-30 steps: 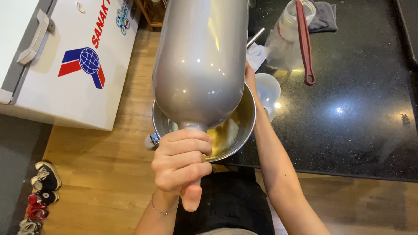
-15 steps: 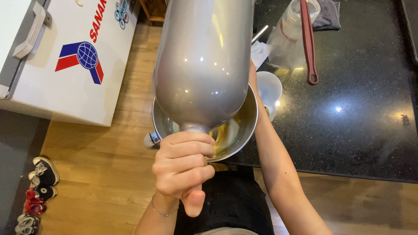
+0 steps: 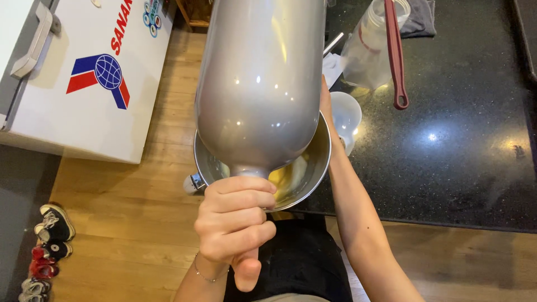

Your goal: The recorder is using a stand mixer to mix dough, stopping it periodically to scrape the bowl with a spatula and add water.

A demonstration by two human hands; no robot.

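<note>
- Head view, background: wooden floor (image 3: 128, 223) below, black speckled countertop (image 3: 458, 151) to the right, white chest freezer (image 3: 78, 84) at upper left, small shoes (image 3: 47, 246) in the lower left corner.
- On the countertop: clear plastic jug (image 3: 369, 50) with a red-handled utensil (image 3: 394, 53) across it, grey cloth (image 3: 419, 19) behind, small white cup (image 3: 345, 114) just beside the bowl.
- Centre of the view: silver mixer head (image 3: 260, 84), large, rounded and glossy, tilted over a steel mixing bowl (image 3: 319, 162) with pale yellow batter (image 3: 285, 179) inside, at the counter's edge.
- Left hand (image 3: 235, 223): fingers wrapped tight around the narrow knob at the near end of the mixer head, thumb pointing down toward the body.
- Right hand (image 3: 326, 103): mostly hidden behind the mixer head, only its edge showing near the bowl's far rim; open or closed cannot be told.
- Handling, as a judgement: mixer head likely heavy, rigid and smooth enough to slip, so best gripped at the narrow knob rather than the broad polished shell; bowl stiff and probably slick, best steadied at its rim or side handle; batter soft and liable to spill if the bowl tips.
</note>
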